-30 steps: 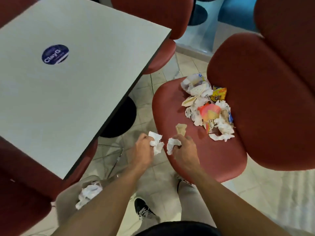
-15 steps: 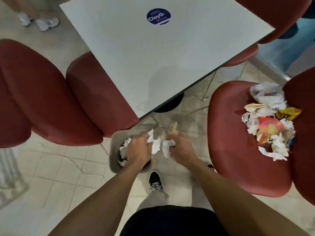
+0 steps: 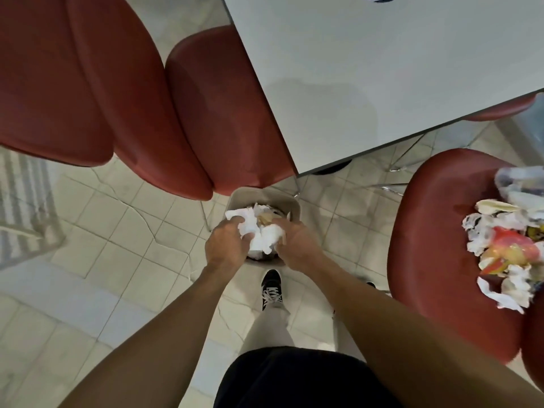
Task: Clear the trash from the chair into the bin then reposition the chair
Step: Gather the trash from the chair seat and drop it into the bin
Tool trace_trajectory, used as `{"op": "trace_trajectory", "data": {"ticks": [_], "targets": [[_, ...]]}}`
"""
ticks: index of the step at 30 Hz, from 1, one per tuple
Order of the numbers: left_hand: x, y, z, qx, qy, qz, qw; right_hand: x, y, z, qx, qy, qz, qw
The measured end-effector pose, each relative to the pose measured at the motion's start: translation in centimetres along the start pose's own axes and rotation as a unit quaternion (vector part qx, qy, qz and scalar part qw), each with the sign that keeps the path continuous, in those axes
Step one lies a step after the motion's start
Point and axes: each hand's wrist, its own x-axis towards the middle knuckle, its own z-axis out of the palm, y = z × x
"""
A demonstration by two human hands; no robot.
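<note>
Seen from above, a person's two bare hands meet over a small bin on the floor. The left hand (image 3: 225, 245) has its fingers curled around a crumpled white tissue (image 3: 246, 220); the paper bulges out past the thumb and fingertips toward the middle. The right hand (image 3: 295, 241) faces it, fingers curled around a second wad of white tissue (image 3: 269, 241), with a bit of tan paper (image 3: 265, 218) showing just beyond its fingertips. The two wads touch each other between the hands.

Both hands are directly over the open mouth of the beige bin (image 3: 265, 198), whose rounded-square rim shows above and beside the knuckles. Whether the paper seen under the hands already lies in the bin is hard to tell.

The bin stands on a pale tiled floor (image 3: 117, 260), just in front of a red chair (image 3: 223, 113) tucked at a grey table (image 3: 382, 69). The person's black shoe (image 3: 271, 285) is just below the bin.

To the right, well apart from the hands, is another red chair (image 3: 435, 231). On its seat lies a pile of trash (image 3: 509, 240): crumpled white tissues and orange, yellow and clear wrappers, running out of view at the right edge.
</note>
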Motion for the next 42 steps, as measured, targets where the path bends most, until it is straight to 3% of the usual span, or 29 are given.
{"op": "trace_trajectory", "data": {"ticks": [10,16,23,33,37,42], "targets": [[0.8,2.7,0.4,0.006,-0.014,0.025,1.000,0.4,2.3,-2.3,0.005,0.030,0.032,0.999],[1.6,7.2,1.6,0.044,-0.047,0.094,0.994,-0.5,6.7,-5.5,0.054,0.045,0.076,0.995],[1.5,16.0,5.9,0.058,-0.141,0.188,0.970,-2.8,16.5,-11.1,0.116,0.090,0.153,0.977],[-1.3,32.5,17.4,0.126,-0.216,0.286,0.925,-8.0,34.2,-18.6,0.144,0.148,0.254,0.945],[-3.0,39.0,22.9,0.124,-0.244,0.335,0.902,-9.9,41.3,-19.8,0.248,0.210,0.310,0.893],[-5.6,44.9,30.7,0.146,-0.297,0.385,0.861,-12.2,49.3,-20.0,0.260,0.250,0.380,0.852]]}}
